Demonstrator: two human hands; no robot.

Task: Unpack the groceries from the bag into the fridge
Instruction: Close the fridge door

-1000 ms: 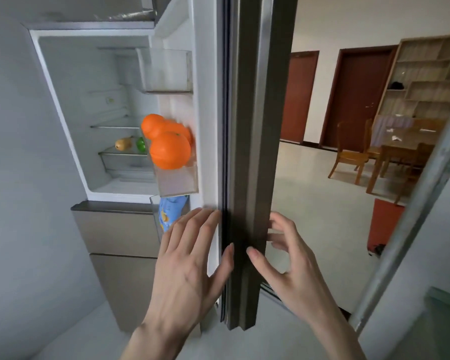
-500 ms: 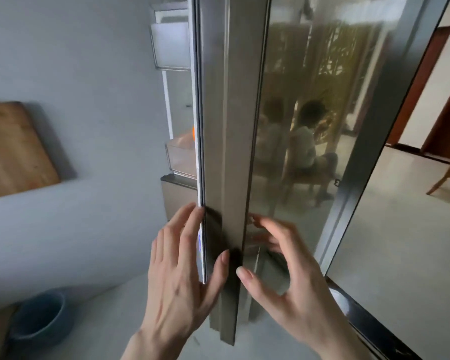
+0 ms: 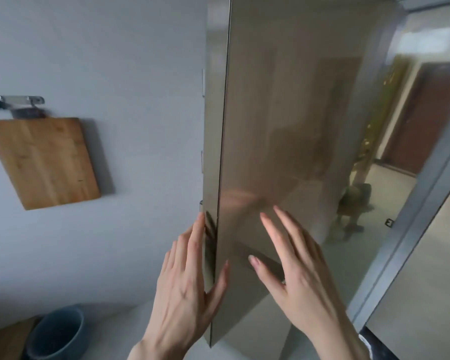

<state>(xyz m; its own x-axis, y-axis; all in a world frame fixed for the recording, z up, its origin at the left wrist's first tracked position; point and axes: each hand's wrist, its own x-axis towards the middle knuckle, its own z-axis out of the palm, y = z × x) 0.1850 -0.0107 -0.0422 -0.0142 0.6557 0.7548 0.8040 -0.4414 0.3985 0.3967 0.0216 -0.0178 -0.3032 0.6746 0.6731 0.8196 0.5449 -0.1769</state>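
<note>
The glossy grey-brown fridge door (image 3: 283, 126) fills the middle of the view and hides the fridge's inside. My left hand (image 3: 187, 279) lies flat along the door's left edge, fingers straight on the edge and thumb round on the front face. My right hand (image 3: 294, 266) is spread with straight fingers against the door's front, just right of the left hand. No groceries and no bag are in view.
A wooden cutting board (image 3: 44, 162) hangs on the grey wall at left under a metal rail (image 3: 16, 101). A blue-grey bucket (image 3: 57, 333) stands on the floor at bottom left. A metal sliding-door frame (image 3: 411, 229) runs diagonally at right.
The door has swung over the fridge's inside, so the oranges and shelves are no longer visible. My right hand has flattened onto the door's front; the view has turned left.
</note>
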